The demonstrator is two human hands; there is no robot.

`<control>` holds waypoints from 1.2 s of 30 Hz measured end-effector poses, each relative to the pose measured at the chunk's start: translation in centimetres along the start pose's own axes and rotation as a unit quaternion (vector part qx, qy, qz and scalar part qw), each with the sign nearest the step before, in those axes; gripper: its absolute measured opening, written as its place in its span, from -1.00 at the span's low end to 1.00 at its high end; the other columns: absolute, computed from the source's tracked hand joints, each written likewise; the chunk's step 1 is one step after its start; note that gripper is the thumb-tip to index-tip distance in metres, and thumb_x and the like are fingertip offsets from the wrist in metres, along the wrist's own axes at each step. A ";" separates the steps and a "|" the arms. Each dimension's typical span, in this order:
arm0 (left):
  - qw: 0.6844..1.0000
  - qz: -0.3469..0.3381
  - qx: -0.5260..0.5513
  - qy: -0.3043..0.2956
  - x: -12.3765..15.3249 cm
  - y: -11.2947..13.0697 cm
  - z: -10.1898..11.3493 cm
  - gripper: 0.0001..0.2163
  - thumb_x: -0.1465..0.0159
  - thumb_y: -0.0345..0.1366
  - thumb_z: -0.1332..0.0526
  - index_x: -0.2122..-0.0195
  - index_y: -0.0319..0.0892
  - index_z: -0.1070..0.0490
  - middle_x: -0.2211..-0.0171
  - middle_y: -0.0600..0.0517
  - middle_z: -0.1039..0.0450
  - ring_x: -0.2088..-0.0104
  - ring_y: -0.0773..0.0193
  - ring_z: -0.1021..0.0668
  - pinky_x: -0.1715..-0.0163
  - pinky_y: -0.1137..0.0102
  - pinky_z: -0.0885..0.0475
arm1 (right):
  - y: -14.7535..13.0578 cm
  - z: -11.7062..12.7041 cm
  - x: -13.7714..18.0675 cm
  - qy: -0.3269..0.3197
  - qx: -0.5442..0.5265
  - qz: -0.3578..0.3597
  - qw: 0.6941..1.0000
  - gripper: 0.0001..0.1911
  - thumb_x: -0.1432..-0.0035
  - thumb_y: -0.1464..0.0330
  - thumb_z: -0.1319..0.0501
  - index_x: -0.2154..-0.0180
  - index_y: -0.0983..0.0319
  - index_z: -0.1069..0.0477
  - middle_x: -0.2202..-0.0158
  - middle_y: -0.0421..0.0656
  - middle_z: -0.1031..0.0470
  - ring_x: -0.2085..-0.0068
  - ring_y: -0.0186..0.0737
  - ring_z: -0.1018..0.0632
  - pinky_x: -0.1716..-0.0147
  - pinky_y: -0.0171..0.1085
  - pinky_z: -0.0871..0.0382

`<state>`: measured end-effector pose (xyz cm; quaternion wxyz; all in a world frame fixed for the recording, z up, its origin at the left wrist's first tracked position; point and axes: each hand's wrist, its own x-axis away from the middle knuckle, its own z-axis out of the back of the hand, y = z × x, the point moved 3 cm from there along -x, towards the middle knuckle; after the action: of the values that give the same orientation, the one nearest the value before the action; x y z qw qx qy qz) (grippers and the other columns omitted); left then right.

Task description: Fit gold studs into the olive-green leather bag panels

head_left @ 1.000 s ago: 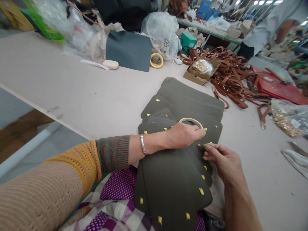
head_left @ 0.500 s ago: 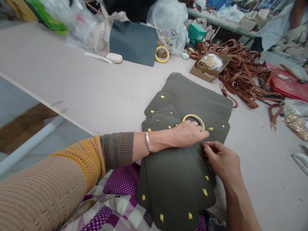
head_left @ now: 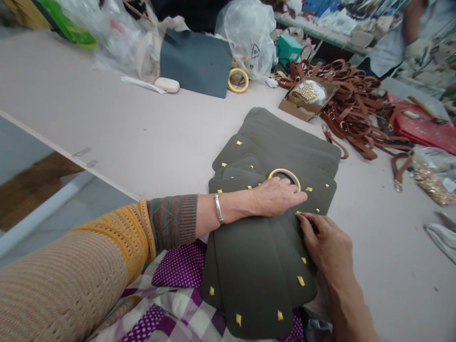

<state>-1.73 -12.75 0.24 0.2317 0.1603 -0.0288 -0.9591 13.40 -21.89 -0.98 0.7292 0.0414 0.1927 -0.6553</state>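
Observation:
Dark olive panels with rounded corners (head_left: 254,266) lie fanned in an overlapping stack, their near ends over my lap. Small bits of yellow tape (head_left: 301,280) dot their edges. My left hand (head_left: 280,195) lies across the stack, its curled fingers gripping a roll of yellow tape (head_left: 284,172); the fingertips are partly hidden. Just right of it, my right hand (head_left: 329,240) is closed in a pinch on a small piece of yellow tape (head_left: 298,213) at a panel's surface. Two small metal studs (head_left: 317,210) show near the panels' right edge.
Brown straps (head_left: 356,109) are heaped at the back right beside an open carton (head_left: 302,111) of gold-coloured hardware. Behind the stack lie a dark sheet (head_left: 195,64), another yellow tape roll (head_left: 238,89) and plastic bags (head_left: 247,38). A co-worker's arm (head_left: 413,23) shows at upper right.
The yellow piece at my right fingertips now shows, and a metal stud beside that hand has come into sight. My left hand stays put. The co-worker's arm has shifted left.

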 end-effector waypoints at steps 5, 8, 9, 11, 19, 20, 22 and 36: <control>1.000 -0.016 0.015 0.020 -0.1 0.1 0.4 -0.80 -0.33 -0.46 0.02 0.13 -0.24 -0.36 0.22 -0.10 -0.47 0.22 0.15 -0.48 0.30 0.31 -0.33 | -0.9 -0.1 -0.9 -0.026 0.067 -0.002 0.997 -0.66 -0.30 0.19 -0.05 0.27 0.19 -0.54 0.40 -0.15 -0.53 0.47 -0.29 -0.49 0.50 -0.32 -0.20; 0.999 -0.012 0.016 0.029 0.0 0.0 0.6 -0.79 -0.32 -0.48 0.02 0.13 -0.24 -0.35 0.21 -0.09 -0.46 0.22 0.18 -0.48 0.29 0.33 -0.34 | -0.9 0.1 -1.7 -0.056 0.087 0.021 0.994 -0.69 -0.29 0.22 -0.05 0.31 0.19 -0.52 0.44 -0.18 -0.50 0.52 -0.32 -0.45 0.54 -0.32 -0.14; 0.999 -0.012 0.015 0.028 0.1 0.0 0.7 -0.79 -0.32 -0.49 0.03 0.14 -0.24 -0.35 0.21 -0.09 -0.46 0.23 0.19 -0.48 0.30 0.34 -0.35 | -0.8 0.1 -1.8 -0.068 0.071 0.023 0.995 -0.70 -0.28 0.22 -0.06 0.32 0.19 -0.52 0.43 -0.18 -0.50 0.50 -0.31 -0.46 0.53 -0.32 -0.16; 0.999 -0.016 0.020 0.027 0.2 -0.1 0.9 -0.80 -0.33 -0.47 0.02 0.14 -0.22 -0.36 0.21 -0.07 -0.46 0.24 0.22 -0.49 0.32 0.36 -0.36 | -0.4 0.0 -2.0 -0.086 -0.004 0.005 0.996 -0.72 -0.25 0.22 -0.09 0.31 0.18 -0.53 0.39 -0.17 -0.55 0.44 -0.27 -0.51 0.46 -0.31 -0.26; 0.988 -0.058 0.111 0.086 0.3 0.2 0.8 -0.67 -0.43 -0.31 0.02 -0.20 -0.22 -0.15 0.03 -0.05 -0.49 0.03 0.31 -0.52 0.07 0.42 -0.44 | 1.3 0.8 -0.5 0.080 -0.278 -0.159 0.944 -0.66 -0.16 0.17 -0.23 0.11 0.23 -0.53 0.25 -0.10 -0.61 0.38 -0.21 -0.58 0.31 -0.19 -0.50; 0.987 -0.052 0.120 0.093 0.3 0.3 0.7 -0.64 -0.43 -0.30 0.01 -0.22 -0.24 -0.10 -0.01 -0.07 -0.47 0.00 0.32 -0.51 0.03 0.41 -0.43 | 1.0 0.9 -0.5 0.090 -0.272 -0.132 0.949 -0.68 -0.16 0.19 -0.24 0.12 0.22 -0.53 0.20 -0.09 -0.60 0.33 -0.20 -0.59 0.27 -0.18 -0.50; 0.986 -0.041 0.128 0.100 0.3 0.4 0.5 -0.64 -0.42 -0.29 -0.02 -0.20 -0.26 -0.10 -0.06 -0.10 -0.44 -0.02 0.31 -0.51 0.01 0.40 -0.43 | 0.3 1.1 -0.6 0.099 -0.246 -0.075 0.961 -0.72 -0.17 0.23 -0.23 0.12 0.20 -0.53 0.18 -0.09 -0.60 0.27 -0.19 -0.59 0.22 -0.19 -0.48; 0.995 -0.043 0.072 0.050 0.0 0.8 0.6 -0.85 -0.39 -0.30 -0.03 0.16 -0.18 -0.37 0.24 0.05 -0.50 0.27 0.32 -0.55 0.42 0.46 -0.37 | -1.4 1.6 -0.9 0.179 -0.054 -0.006 0.982 -0.86 -0.13 0.33 -0.20 0.39 0.23 -0.52 0.50 -0.20 -0.55 0.51 -0.32 -0.53 0.45 -0.36 -0.38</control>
<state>-1.60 -13.46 0.86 0.1793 0.2251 -0.0794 -0.9544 12.33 -21.70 1.06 0.6798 0.1176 0.3559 -0.6303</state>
